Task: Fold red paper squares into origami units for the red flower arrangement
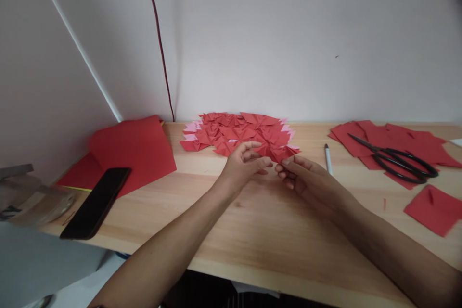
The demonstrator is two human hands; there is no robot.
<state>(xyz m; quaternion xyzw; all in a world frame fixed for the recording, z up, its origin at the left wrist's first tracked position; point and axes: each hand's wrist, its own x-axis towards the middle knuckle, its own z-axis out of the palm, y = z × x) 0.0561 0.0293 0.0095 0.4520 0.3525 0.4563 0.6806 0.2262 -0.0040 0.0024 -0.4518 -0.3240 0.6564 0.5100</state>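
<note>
My right hand pinches a folded red paper piece between thumb and forefinger at the front edge of the pile. Facing it, my left hand has its fingers curved and apart, with the thumb close to the same piece. I see nothing held in the left hand. Behind both hands lies a pile of folded red paper pieces, with some pink ones showing at its sides. The hands partly hide the nearest pieces.
Large red sheets lie at the left under a black phone. Black-handled scissors rest on cut red papers at the right. A white pen and a separate red square are nearby. A white wall rises behind the wooden table.
</note>
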